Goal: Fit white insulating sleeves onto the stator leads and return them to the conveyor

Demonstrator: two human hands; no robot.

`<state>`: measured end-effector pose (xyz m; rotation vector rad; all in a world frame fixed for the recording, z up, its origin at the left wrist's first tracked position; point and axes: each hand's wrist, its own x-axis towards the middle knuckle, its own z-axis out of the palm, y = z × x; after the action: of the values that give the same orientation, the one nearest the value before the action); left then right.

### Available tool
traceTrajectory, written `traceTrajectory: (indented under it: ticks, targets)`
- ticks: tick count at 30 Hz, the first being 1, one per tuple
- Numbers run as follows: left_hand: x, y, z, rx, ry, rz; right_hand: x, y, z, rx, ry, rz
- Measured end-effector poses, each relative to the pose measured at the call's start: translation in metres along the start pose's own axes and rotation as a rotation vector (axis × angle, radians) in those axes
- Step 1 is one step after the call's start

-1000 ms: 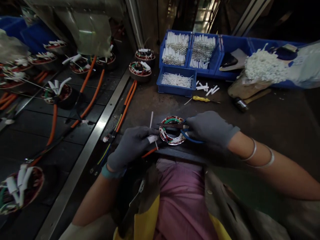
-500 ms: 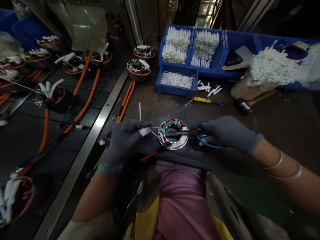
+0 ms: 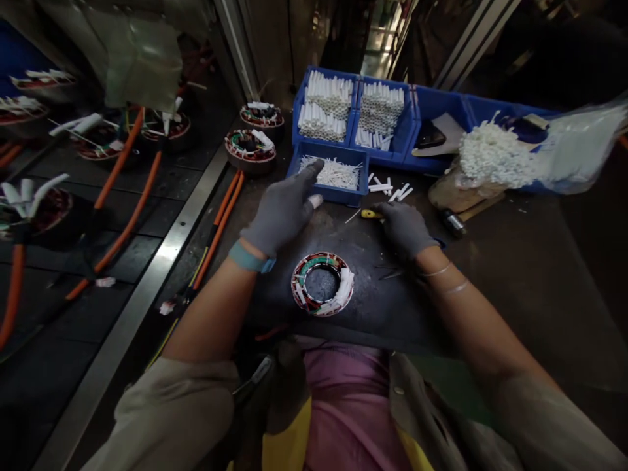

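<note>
My left hand (image 3: 284,209), in a grey glove, reaches to the small blue tray (image 3: 343,195) of thin white strips (image 3: 338,173); its index finger is stretched out over the near left part. My right hand (image 3: 405,226), gloved too, has its fingers closed at the handle of a yellow-handled tool (image 3: 371,214) lying on the bench. Nearer my body a ring-shaped wound stator (image 3: 298,288) with green and white sleeves rests flat. To its right lie the scissors (image 3: 390,271), partly under my right forearm.
Blue bins (image 3: 357,134) of white tubes stand behind the tray. Loose white tubes (image 3: 403,191) lie beside it. A bundle of white ties (image 3: 495,157) is at the right. More stators (image 3: 250,150) with orange cables stand on the left, past a metal rail (image 3: 169,252).
My left hand has left the stator and moved forward to the tray. My right hand has let go of the scissors and moved forward to the yellow tool. The view has shifted.
</note>
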<state>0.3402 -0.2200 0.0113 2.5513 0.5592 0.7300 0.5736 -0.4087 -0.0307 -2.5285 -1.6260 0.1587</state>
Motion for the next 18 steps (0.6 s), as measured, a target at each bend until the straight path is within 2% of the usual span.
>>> traceTrajectory:
  ticks: [2,3,5,7,8,10,13,18]
  targets:
    - [-0.045,0.011,-0.006,0.01,0.065,-0.024,-0.011,-0.004,0.002,0.251,0.106,-0.028]
    - [-0.069,0.019,-0.008,0.032,0.102,-0.016,-0.017,-0.009,-0.001,0.462,0.182,-0.013]
    - [-0.112,0.037,-0.006,0.043,0.149,0.094,-0.03,-0.029,-0.011,0.986,0.306,0.055]
    - [-0.143,0.055,0.005,-0.044,0.081,0.225,-0.037,-0.059,-0.022,1.442,0.331,0.097]
    - [-0.153,0.063,0.011,-0.056,0.06,0.253,-0.037,-0.075,-0.027,1.579,0.308,0.104]
    - [-0.163,0.072,0.025,-0.047,0.022,0.26,-0.035,-0.107,-0.031,1.671,0.214,0.11]
    - [-0.164,0.075,0.035,-0.048,-0.013,0.232,-0.025,-0.14,-0.024,1.644,0.071,0.157]
    - [-0.158,0.072,0.033,-0.069,-0.003,0.241,-0.016,-0.159,-0.001,1.659,-0.022,0.149]
